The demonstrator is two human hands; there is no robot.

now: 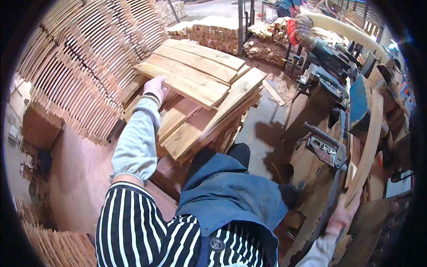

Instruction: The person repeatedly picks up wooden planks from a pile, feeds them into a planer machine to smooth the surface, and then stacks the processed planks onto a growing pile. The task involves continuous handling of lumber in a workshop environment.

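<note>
My left hand (156,87), in a pale glove, reaches to the stack on the left and is closed on the near left end of a wooden board (187,84). That board lies on top of several others, its right end over a gap between boards. Low at the right, my right hand (342,216) grips the near end of a long narrow wooden strip (370,138). The strip slants up and away beside the machine (327,149); whether it rests on the machine I cannot tell. My right fingers are partly hidden by the wood.
Tall stacks of boards (98,58) rise at the left. More cut wood (209,33) is piled behind. A ribbed hose (342,24) runs above the machine at the far right. A loose wood piece (273,92) lies on the floor. Another person (288,8) is at the far back.
</note>
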